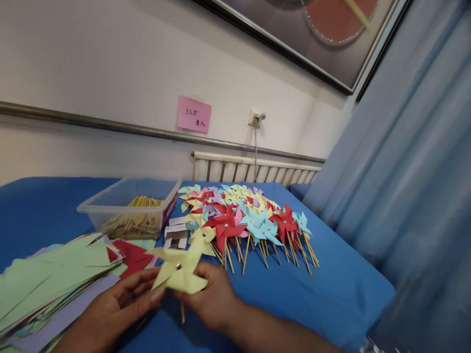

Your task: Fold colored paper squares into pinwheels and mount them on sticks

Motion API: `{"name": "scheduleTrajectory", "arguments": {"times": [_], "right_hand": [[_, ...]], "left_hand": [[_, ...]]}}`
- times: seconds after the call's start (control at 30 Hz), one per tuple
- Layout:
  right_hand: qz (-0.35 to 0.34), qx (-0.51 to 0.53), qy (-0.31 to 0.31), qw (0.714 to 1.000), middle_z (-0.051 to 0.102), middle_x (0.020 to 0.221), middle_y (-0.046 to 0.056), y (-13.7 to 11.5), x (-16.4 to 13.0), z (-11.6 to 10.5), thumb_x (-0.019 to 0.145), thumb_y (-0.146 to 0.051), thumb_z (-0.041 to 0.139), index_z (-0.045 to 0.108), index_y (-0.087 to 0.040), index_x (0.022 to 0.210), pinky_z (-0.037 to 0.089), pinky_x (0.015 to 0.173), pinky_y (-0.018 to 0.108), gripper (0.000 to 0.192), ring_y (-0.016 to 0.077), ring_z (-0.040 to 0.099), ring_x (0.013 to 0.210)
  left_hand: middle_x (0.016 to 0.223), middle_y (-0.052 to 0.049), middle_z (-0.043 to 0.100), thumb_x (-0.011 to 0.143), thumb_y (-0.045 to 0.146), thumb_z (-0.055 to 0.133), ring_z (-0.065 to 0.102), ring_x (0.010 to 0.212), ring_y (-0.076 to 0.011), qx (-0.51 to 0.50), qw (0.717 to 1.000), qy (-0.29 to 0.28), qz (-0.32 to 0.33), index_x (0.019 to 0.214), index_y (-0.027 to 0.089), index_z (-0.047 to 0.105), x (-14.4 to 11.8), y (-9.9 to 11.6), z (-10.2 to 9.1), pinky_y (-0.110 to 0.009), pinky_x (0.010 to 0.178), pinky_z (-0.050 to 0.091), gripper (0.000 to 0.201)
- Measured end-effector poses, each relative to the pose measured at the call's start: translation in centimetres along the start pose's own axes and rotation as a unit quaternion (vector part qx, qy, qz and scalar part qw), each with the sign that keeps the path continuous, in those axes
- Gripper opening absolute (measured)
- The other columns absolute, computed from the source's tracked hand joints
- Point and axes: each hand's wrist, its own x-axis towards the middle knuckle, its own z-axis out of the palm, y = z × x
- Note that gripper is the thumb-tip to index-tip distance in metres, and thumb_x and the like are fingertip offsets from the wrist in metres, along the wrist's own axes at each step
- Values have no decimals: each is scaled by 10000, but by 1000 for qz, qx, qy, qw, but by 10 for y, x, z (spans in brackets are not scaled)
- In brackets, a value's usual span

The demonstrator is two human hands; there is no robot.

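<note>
Leftmost, a stack of cut paper sheets (55, 277), pale green uppermost, is lying loosely on the blue cloth (342, 279). Next, my left hand (123, 306) is pinching the lower-left blade of a pale yellow pinwheel (179, 278) between thumb and fingers. Behind, a clear plastic box (121, 210) is holding a bundle of thin wooden sticks (136, 218). Beside it, a small white carton (177, 229) is lying open. The pinwheel is sitting between my two hands, pin at centre, its stick showing below. My right hand (217, 299) is curling in at its right side; the fingertips being hidden, I cannot tell what they are gripping. Farther right, many assembled pinwheels (253, 221), red, light blue, yellow and purple, are overlapping, the nearest sticks pointing towards me. Rightmost, a blue curtain (405, 162) is hanging.
</note>
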Motion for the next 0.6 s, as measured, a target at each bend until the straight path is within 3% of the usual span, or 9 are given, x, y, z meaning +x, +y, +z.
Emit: {"name": "scheduleTrajectory", "arguments": {"times": [0.1, 0.2, 0.3, 0.4, 0.6], "right_hand": [[-17, -21, 96, 995, 699, 681, 13, -7, 5, -38, 579, -377, 781, 711, -170, 780, 418, 533, 269, 298, 165, 545, 567], [-26, -53, 185, 981, 561, 516, -21, -10, 6, -84, 648, -406, 724, 632, -176, 644, 337, 469, 250, 248, 132, 432, 486], [-33, -82, 235, 968, 498, 492, -45, -8, 7, -116, 649, -399, 718, 618, -183, 629, 294, 459, 242, 239, 117, 373, 473], [-34, -99, 255, 961, 459, 464, -59, -5, 11, -127, 644, -387, 714, 605, -179, 593, 270, 448, 238, 240, 109, 349, 461], [-29, -108, 241, 964, 506, 464, -49, 2, 16, -123, 614, -373, 748, 606, -175, 565, 307, 470, 241, 248, 118, 401, 459]], "left_hand": [[930, -48, 787, 460, 485, 873, 713, 867, -256, 14, 1000, -6, -22, 838, 262, 756, -3, 1, 0, -274, 693, 586, 454], [908, -63, 784, 518, 493, 848, 709, 779, -230, 29, 999, -12, -28, 822, 240, 753, -7, 0, 2, -276, 649, 582, 406], [832, -61, 779, 512, 480, 849, 687, 684, -206, 29, 999, -21, -29, 772, 227, 745, -9, -4, 5, -277, 611, 571, 377], [767, -56, 768, 474, 476, 856, 661, 619, -188, 35, 999, -25, -26, 732, 220, 735, -9, -6, 9, -265, 572, 555, 384], [748, -57, 757, 489, 488, 809, 654, 603, -196, 60, 998, -9, -20, 709, 221, 718, -10, -8, 12, -273, 554, 542, 357]]}}
